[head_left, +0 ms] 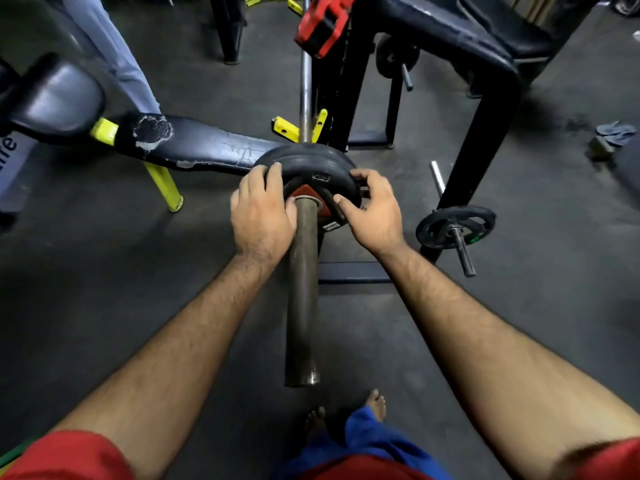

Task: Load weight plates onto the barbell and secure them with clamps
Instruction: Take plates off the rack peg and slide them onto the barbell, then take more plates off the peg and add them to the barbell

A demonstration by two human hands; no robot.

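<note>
At frame centre, the weight plate (306,164) is gripped at its rim by left hand (263,213) and right hand (372,213), on the barbell sleeve (302,289) whose long axis runs toward the viewer.

Short red sleeves (69,455) at both shoulders, bare hairy forearms, blue trousers (367,441), bare feet (375,403), no rings or watch

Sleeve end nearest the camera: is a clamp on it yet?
No, the sleeve is bare from the plates to its tip, with both hands on the plates.
</note>
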